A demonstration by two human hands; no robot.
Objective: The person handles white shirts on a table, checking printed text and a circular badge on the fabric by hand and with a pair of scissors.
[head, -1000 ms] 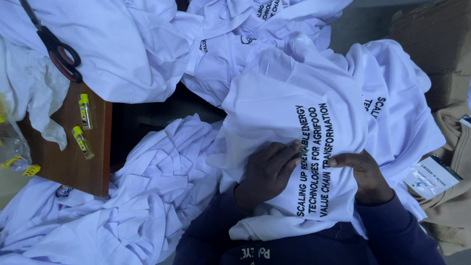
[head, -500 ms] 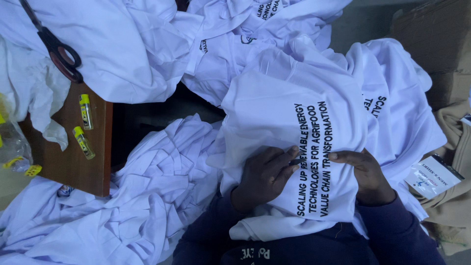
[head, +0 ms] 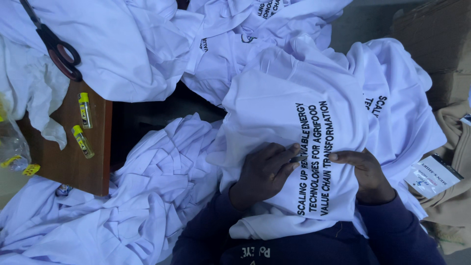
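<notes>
We press a white shirt (head: 289, 113) w/ black print flat on our lap, centre frame. Left hand (head: 264, 172) lies on it, fingers loose, gripping nothing; right hand (head: 364, 172) at 3 o'clock of the print, fingers curled on the cloth. Scissors (head: 58, 48) at 10 o'clock; two yellow tubes (head: 84, 126) on a wood table (head: 73, 162) at 9.

left hand (head: 265, 169) and right hand (head: 365, 174) flat, fingertips facing.
</notes>
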